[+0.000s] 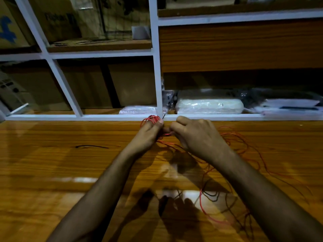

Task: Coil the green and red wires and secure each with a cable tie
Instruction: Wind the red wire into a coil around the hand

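Note:
My left hand (150, 131) holds a small coil of red wire (152, 119) looped over its fingers, near the back edge of the wooden table (52, 163). A thin black tip, maybe a cable tie end (164, 116), sticks up beside the coil. My right hand (195, 135) is closed right next to the left, pinching the red wire between them. The rest of the red wire trails loose (244, 147) to the right and down toward the front (203, 206). A darker wire (215, 196), possibly the green one, lies tangled with it. A black cable tie (92, 146) lies flat at the left.
A white-framed shelf unit (156, 67) rises right behind the table. Its low compartments hold plastic-wrapped packets (208, 103) and cardboard boxes (132, 88). A wooden panel (239, 46) fills the upper right.

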Motion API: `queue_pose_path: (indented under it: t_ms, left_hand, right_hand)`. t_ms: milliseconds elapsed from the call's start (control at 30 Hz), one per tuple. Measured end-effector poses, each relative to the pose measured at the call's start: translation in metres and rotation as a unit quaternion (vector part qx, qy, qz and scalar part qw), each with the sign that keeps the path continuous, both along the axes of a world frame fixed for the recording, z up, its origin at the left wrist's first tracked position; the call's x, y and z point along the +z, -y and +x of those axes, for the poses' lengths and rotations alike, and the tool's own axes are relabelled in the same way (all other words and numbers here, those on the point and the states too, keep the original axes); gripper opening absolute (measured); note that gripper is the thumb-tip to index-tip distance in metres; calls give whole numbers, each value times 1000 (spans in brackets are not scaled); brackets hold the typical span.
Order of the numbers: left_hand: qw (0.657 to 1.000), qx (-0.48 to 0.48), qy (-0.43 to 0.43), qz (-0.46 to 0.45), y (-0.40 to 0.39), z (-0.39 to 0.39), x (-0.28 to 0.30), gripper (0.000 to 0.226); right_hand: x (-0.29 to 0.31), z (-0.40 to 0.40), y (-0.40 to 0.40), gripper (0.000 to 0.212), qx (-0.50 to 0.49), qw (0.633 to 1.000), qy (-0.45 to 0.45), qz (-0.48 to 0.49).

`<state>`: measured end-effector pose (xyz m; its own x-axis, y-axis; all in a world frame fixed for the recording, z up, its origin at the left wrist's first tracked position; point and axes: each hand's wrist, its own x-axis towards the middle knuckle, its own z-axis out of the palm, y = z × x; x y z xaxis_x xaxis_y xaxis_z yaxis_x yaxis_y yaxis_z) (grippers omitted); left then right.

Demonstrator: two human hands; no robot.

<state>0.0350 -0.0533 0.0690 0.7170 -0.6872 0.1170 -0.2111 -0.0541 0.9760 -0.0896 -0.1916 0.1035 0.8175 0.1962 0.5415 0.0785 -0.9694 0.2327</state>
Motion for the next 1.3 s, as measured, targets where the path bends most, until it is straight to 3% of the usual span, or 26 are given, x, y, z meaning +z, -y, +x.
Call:
queue_pose_path:
  t_ms: [133,267,433,533,600,733,833,967,1033,1133,1200,1300]
  left_hand:
    - [992,-18,103,70,2,-5,0,55]
    - [998,-53,-1,37,2,-13,5,39]
    - [994,-100,-8,44,-5,-8,6,36]
    - [998,-54,-34,14,-14,1,3,44]
    - [993,-23,-99,-65,-18,9,0,38]
    - [944,-55,-255,-201,-28,23,0,45]
    - [897,-135,-364,-210,-29,26,-5,44]
    - [830,-262,-439,-222,-30,29,-16,38]
    - [797,-300,-470,-232,-28,30,-22,36]
    - [779,-305,-488,-247,-20,24,-32,35]
    - [775,-298,-494,-258,-15,20,-36,35]
    - [773,-286,-498,-269,-7,20,-40,34]
  right_hand:
    - [0,2,7,18,-4,1000,19,19]
    - [1,7,21,23,8,999,26,-20]
    - [0,17,49,18,20,998,6,-51]
    - [-8,23,74,15,-32,998,1,-45]
    - [-15,26,94,14,-59,998,-5,-29]
    - [-38,24,121,14,-74,993,2,-89]
    - [-52,18,131,21,-133,978,30,-157]
    - [-50,19,144,49,-188,956,-68,-213]
    - [-46,21,151,56,-273,940,-87,-185]
    - [-39,26,146,77,-387,901,-143,-135]
    - [-39,32,126,76,-361,898,-226,-108]
    - [-29,29,70,74,-221,937,-271,-12]
